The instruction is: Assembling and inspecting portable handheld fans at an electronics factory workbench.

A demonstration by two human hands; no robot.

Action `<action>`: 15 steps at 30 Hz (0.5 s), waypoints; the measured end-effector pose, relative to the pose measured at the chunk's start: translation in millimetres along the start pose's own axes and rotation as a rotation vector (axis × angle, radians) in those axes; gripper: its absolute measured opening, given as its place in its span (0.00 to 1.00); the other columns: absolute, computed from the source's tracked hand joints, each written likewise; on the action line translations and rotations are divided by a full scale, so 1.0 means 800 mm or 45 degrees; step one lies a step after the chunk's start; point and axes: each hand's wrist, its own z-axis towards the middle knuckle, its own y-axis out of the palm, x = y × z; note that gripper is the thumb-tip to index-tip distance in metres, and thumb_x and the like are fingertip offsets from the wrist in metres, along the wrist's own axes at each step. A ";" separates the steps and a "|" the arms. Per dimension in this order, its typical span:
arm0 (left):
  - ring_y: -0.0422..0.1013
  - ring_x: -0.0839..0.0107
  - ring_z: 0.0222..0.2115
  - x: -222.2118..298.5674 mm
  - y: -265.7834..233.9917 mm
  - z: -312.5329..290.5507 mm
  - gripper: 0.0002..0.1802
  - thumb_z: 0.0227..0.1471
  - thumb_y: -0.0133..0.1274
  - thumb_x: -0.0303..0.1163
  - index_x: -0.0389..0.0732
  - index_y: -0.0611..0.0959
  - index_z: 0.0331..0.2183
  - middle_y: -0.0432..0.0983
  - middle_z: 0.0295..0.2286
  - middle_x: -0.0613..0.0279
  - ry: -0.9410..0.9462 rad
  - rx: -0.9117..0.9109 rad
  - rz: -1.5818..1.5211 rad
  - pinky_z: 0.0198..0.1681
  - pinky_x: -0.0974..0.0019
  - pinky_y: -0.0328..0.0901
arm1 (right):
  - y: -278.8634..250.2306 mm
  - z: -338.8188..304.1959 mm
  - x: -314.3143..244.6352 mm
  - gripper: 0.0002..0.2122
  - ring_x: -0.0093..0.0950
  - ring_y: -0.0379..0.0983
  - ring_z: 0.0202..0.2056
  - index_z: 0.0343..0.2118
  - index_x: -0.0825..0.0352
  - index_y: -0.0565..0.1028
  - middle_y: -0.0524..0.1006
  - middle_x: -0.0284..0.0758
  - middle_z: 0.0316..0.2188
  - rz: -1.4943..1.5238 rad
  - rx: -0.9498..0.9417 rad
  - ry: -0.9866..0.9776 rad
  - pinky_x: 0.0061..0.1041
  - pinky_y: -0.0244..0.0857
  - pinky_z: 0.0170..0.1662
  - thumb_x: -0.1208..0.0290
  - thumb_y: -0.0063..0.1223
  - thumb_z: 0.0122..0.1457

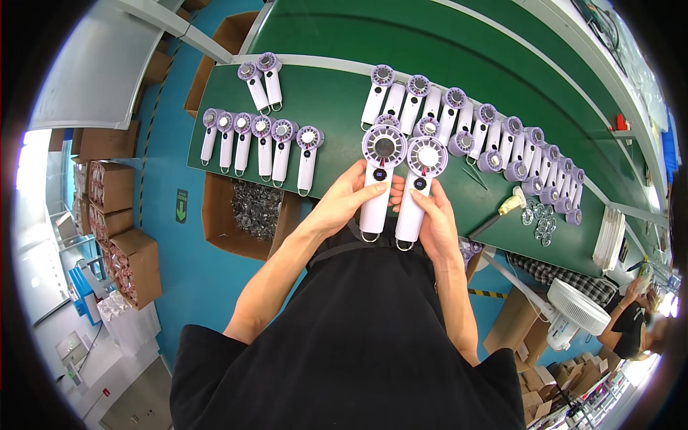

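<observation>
In my left hand (356,193) is a white handheld fan (375,208) with a purple ring head, held upright with the thumb on its handle. My right hand (436,218) grips a second handheld fan (410,215) of the same kind. The two fans are side by side in front of my body, heads pointing away from me. A small dark display shows on each handle, and a metal loop hangs at each base. The fingers behind the handles are partly hidden. Beyond them, several like fans (412,107) lie in a long row on the green table (337,93).
More fans (264,136) lie on the table's left part. To the right are a black-handled tool (494,216) and several clear rings (542,223). Below the table's left edge stands a cardboard box (218,222) of small parts. A white electric fan (573,308) and another person (631,322) are at right.
</observation>
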 end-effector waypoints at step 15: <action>0.72 0.62 0.45 0.002 -0.011 0.004 0.23 0.59 0.46 0.25 0.33 0.62 0.54 0.72 0.45 0.48 -0.050 -0.011 0.020 0.50 0.60 0.69 | 0.001 0.005 -0.001 0.17 0.33 0.76 0.40 0.49 0.73 0.63 0.76 0.47 0.42 -0.021 -0.026 0.024 0.30 0.70 0.43 0.73 0.50 0.60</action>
